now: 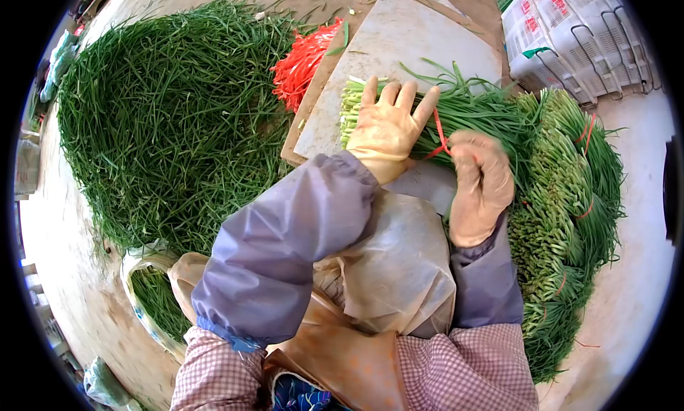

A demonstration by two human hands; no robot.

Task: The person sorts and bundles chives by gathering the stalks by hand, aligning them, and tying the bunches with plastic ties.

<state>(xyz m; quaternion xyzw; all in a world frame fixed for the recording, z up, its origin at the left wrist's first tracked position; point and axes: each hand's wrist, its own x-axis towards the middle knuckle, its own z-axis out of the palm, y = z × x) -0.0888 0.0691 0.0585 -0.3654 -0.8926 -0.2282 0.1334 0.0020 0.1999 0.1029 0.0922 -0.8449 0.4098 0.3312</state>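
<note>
A bunch of garlic chives (474,115) lies across a pale board (335,119), its cut pale-green ends to the left and its leaves to the right. My left hand (388,126), in a yellowish glove, presses flat on the stem end with its fingers spread. A red tie (441,132) loops around the bunch, its ends meeting at the near side. There my right hand (482,186), gloved too and slightly blurred, has its fingers curled at the tie, pinching it. The underside of the bunch is hidden.
A large heap of loose green leaves (171,119) covers the left. Red ties (306,65) lie in a pile beside the board. Stacked tied bunches (563,211) stand at the right. White crates (577,40) are at the back right, and a plastic bag (146,258) sits at the near left.
</note>
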